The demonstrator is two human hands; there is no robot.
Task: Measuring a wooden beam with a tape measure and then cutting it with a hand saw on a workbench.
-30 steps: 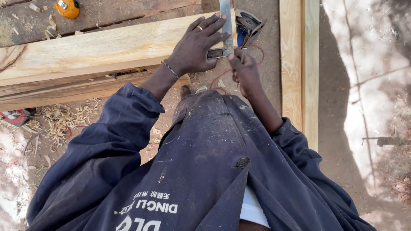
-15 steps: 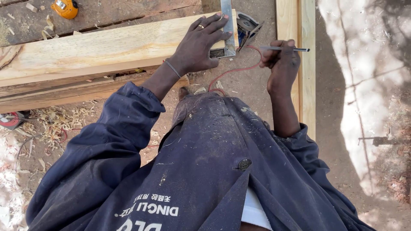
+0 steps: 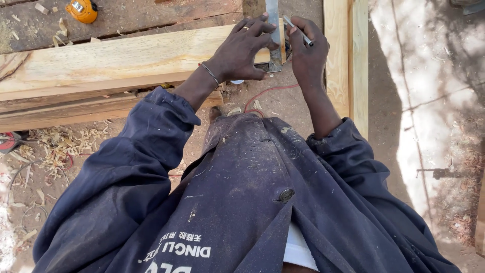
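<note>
My left hand (image 3: 244, 49) lies flat, fingers spread, on the right end of a pale wooden beam (image 3: 116, 58), pressing down a metal try square (image 3: 273, 20) whose blade runs across the beam's end. My right hand (image 3: 307, 53) is just right of the square and grips a thin silver pen-like marker (image 3: 298, 30), its tip close to the square's blade. A thin bracelet circles my left wrist. Both arms wear dark blue sleeves.
A yellow tape measure (image 3: 82, 10) rests on a darker board at the top left. Another pale timber (image 3: 346, 60) stands upright on the right. Wood shavings (image 3: 60, 144) and a red cable (image 3: 262, 96) lie on the dirt ground below the beam.
My right hand rose from below the beam's end out to the right, then came back left with the marker to the square's blade. My left hand stayed on the square.
</note>
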